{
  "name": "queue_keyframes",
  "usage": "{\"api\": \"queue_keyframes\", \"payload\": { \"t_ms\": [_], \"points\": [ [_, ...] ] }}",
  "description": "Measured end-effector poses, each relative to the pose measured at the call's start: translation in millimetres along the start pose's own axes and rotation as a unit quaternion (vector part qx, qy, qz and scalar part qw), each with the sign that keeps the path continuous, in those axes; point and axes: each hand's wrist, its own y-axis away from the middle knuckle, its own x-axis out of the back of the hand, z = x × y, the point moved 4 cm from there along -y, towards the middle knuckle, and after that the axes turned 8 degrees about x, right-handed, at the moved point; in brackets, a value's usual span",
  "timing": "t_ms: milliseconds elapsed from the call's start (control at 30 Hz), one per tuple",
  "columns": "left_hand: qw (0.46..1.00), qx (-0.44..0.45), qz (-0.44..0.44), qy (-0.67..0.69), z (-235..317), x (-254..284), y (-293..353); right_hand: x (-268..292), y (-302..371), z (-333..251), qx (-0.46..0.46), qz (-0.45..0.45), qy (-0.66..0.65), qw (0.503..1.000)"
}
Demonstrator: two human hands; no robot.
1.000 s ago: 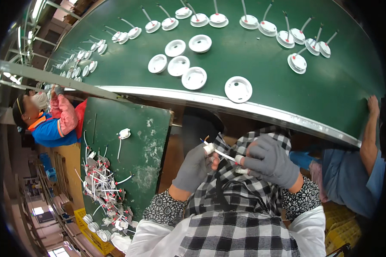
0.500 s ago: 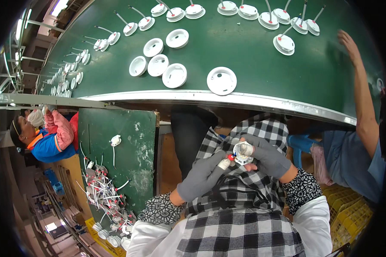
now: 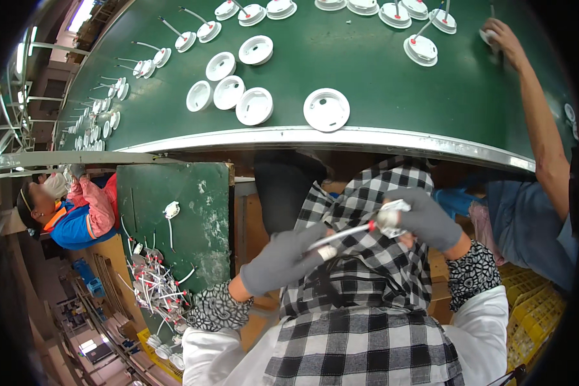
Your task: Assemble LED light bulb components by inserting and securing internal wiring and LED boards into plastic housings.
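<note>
Pinching white cable (image 3: 344, 235) between fingers (image 3: 321, 251), both hands

Left hand (image 3: 283, 260) now dropped lower-left, drawing white wire (image 3: 341, 235) out taut from disc (image 3: 392, 215) in right hand (image 3: 424, 219). Co-worker's arm (image 3: 537, 109) stretched further onto belt (image 3: 379, 83).

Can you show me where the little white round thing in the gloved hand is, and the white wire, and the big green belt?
White round part (image 3: 392, 217): head view, on its white body at the right hand's fingertips.
White wire (image 3: 341, 235): head view, mid-length between both hands.
Green belt (image 3: 367, 77): head view, bare green surface.
</note>
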Motion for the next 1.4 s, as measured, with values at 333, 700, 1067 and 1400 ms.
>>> {"api": "queue_keyframes", "payload": {
  "t_ms": [333, 700, 1067, 1400],
  "points": [
    [0.931, -0.052, 0.215, -0.292, -1.9, 23.2, 10.4, 19.6, 9.1, 0.7, 0.001, 0.064, -0.057, 0.996],
    [0.953, -0.214, 0.183, -0.109, 38.9, 87.4, -30.3, 60.8, 32.8, -11.6, 0.185, 0.143, -0.062, 0.97],
    [0.927, -0.068, 0.324, -0.179, 62.6, 130.0, -114.8, 43.8, 8.0, -36.2, 0.29, 0.411, -0.082, 0.86],
    [0.955, -0.053, 0.066, 0.286, 61.3, 22.2, -73.5, 2.8, -6.9, -26.8, 0.472, 0.461, -0.078, 0.747]
  ]
}}
